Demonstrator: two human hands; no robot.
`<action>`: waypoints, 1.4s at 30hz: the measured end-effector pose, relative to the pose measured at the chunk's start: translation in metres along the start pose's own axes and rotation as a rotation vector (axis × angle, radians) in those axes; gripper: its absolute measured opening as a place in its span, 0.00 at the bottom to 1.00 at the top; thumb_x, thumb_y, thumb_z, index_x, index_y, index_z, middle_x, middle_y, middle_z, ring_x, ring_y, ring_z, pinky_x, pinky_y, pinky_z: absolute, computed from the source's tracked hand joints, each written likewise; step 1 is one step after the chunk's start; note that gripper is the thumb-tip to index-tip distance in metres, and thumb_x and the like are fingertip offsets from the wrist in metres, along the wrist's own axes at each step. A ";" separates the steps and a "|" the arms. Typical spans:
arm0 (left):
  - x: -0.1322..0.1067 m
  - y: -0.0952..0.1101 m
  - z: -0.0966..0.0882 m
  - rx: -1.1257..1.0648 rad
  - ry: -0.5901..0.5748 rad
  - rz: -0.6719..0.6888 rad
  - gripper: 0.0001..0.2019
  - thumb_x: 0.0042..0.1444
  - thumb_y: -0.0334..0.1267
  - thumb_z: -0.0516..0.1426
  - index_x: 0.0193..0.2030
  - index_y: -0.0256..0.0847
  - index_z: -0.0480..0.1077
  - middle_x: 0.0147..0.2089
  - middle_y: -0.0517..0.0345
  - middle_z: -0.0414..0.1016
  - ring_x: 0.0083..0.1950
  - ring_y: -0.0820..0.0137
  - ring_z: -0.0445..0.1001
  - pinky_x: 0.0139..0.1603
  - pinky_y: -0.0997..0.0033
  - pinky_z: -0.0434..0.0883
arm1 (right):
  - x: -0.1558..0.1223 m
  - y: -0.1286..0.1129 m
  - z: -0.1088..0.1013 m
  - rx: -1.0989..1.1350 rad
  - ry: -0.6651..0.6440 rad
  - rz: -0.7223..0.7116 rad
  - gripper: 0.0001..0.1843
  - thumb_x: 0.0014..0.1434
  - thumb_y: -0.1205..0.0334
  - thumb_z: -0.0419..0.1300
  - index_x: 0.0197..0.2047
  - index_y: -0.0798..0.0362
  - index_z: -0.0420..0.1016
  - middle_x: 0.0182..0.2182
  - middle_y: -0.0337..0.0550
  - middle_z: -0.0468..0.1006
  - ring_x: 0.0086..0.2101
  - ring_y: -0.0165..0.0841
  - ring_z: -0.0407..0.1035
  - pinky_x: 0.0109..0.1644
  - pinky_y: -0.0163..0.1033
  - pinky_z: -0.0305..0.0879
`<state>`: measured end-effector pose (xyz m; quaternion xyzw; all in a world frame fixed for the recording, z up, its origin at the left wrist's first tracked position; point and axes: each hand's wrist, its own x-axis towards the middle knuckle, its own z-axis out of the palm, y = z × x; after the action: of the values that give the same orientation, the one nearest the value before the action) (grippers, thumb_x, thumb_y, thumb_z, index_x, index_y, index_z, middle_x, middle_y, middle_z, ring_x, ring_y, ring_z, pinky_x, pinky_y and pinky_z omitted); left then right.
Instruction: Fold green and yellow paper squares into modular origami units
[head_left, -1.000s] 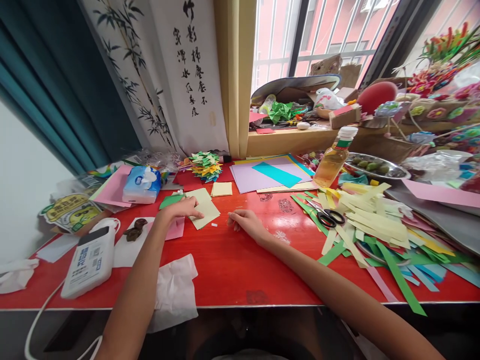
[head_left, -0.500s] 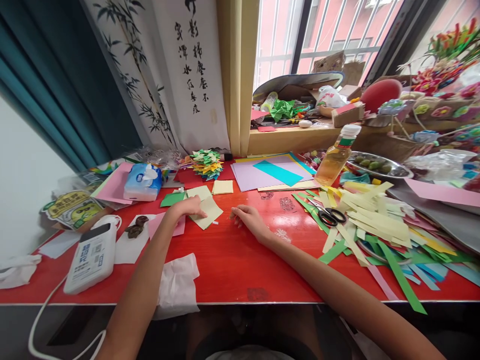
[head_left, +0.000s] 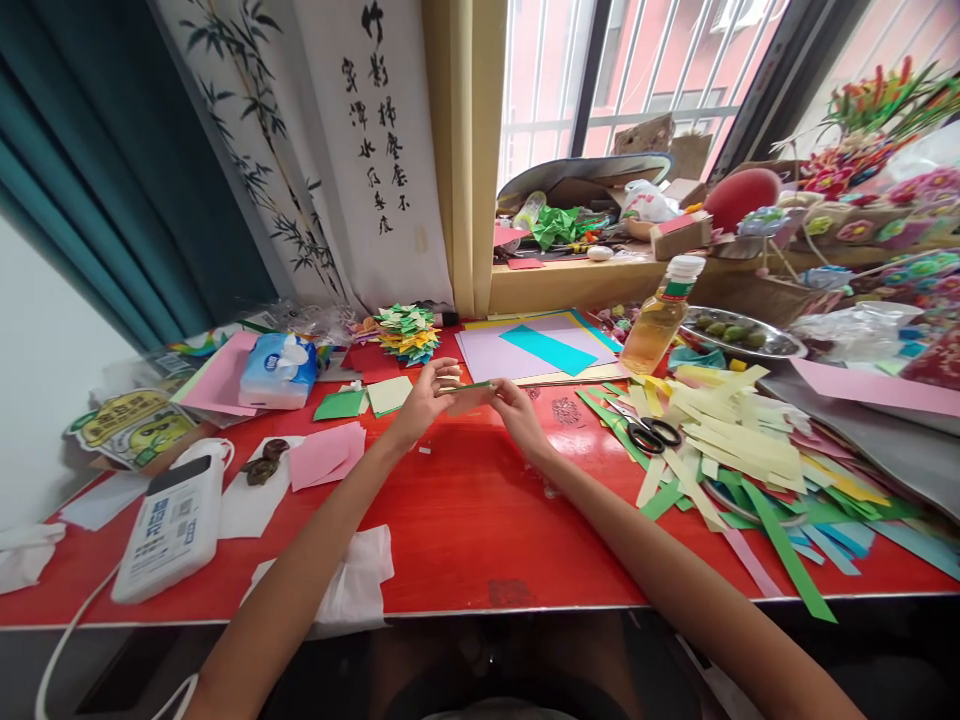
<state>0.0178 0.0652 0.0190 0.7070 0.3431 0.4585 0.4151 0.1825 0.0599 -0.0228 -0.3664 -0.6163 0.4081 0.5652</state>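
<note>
Both hands hold one small piece of paper (head_left: 469, 398) above the red table, turned nearly edge-on. It looks shadowed with a green upper edge, so its true colour is hard to tell. My left hand (head_left: 424, 402) pinches its left end, with some fingers raised. At the other end, my right hand (head_left: 519, 418) has thumb and fingers closed on it. Left of my left hand lie a pale yellow square sheet (head_left: 389, 396) and a green sheet (head_left: 339, 404). Several pink sheets (head_left: 327, 456) rest nearer to me.
Black-handled scissors (head_left: 654, 435) lie beside a heap of paper strips (head_left: 739, 430) at right. A bottle (head_left: 660, 320) stands behind them. A folded-paper stack (head_left: 409, 333) and large lilac sheets (head_left: 480, 355) are at the back. A tissue pack (head_left: 277, 370) and white device (head_left: 169, 530) sit left.
My left hand has lifted from the pale yellow sheets and moved right and up. My right hand has moved forward to meet it, and both now hold a piece of paper.
</note>
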 end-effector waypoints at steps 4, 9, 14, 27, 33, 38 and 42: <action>-0.005 -0.018 0.015 -0.087 0.082 -0.139 0.22 0.47 0.31 0.54 0.51 0.43 0.56 0.51 0.53 0.61 0.47 0.70 0.64 0.45 0.72 0.64 | 0.000 0.004 -0.001 -0.039 0.012 0.020 0.08 0.55 0.61 0.46 0.38 0.53 0.60 0.37 0.42 0.68 0.40 0.31 0.63 0.46 0.37 0.60; -0.009 -0.030 0.032 -0.106 0.119 -0.230 0.27 0.46 0.30 0.54 0.55 0.43 0.51 0.43 0.56 0.64 0.41 0.72 0.65 0.41 0.73 0.65 | -0.003 0.008 0.002 -0.145 -0.013 0.041 0.14 0.54 0.62 0.48 0.45 0.53 0.59 0.41 0.46 0.67 0.43 0.34 0.61 0.48 0.41 0.58; -0.010 -0.029 0.039 -0.110 0.110 -0.178 0.24 0.45 0.28 0.52 0.51 0.44 0.55 0.44 0.57 0.65 0.42 0.72 0.65 0.41 0.75 0.64 | -0.005 0.006 0.004 -0.204 0.011 0.036 0.22 0.54 0.63 0.48 0.53 0.54 0.53 0.47 0.50 0.62 0.47 0.35 0.58 0.52 0.42 0.55; -0.009 -0.039 0.034 -0.069 0.202 -0.137 0.17 0.45 0.28 0.50 0.44 0.43 0.56 0.41 0.59 0.63 0.42 0.72 0.64 0.39 0.75 0.64 | -0.010 0.002 0.007 -0.199 -0.019 0.022 0.29 0.58 0.58 0.46 0.61 0.51 0.41 0.52 0.49 0.57 0.51 0.34 0.57 0.54 0.41 0.54; -0.009 -0.036 0.033 -0.036 0.210 -0.162 0.13 0.46 0.29 0.50 0.41 0.42 0.57 0.37 0.59 0.62 0.38 0.72 0.64 0.36 0.75 0.63 | -0.008 0.002 0.006 -0.173 -0.014 0.065 0.21 0.59 0.55 0.45 0.54 0.52 0.52 0.48 0.47 0.61 0.47 0.31 0.59 0.50 0.36 0.57; -0.011 -0.031 0.034 -0.031 0.169 -0.175 0.11 0.47 0.32 0.51 0.39 0.42 0.59 0.35 0.60 0.64 0.37 0.72 0.64 0.36 0.75 0.62 | -0.010 -0.008 0.006 -0.119 -0.009 0.107 0.18 0.60 0.50 0.41 0.45 0.51 0.60 0.42 0.43 0.65 0.44 0.30 0.60 0.47 0.33 0.58; -0.011 -0.029 0.034 -0.048 0.162 -0.173 0.09 0.48 0.33 0.51 0.39 0.43 0.60 0.35 0.61 0.64 0.37 0.72 0.64 0.36 0.75 0.62 | -0.010 -0.011 0.006 -0.106 0.012 0.121 0.17 0.60 0.49 0.40 0.39 0.50 0.62 0.38 0.42 0.66 0.41 0.31 0.61 0.46 0.34 0.58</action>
<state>0.0429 0.0590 -0.0194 0.6251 0.4243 0.4847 0.4407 0.1776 0.0458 -0.0170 -0.4350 -0.6103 0.4060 0.5229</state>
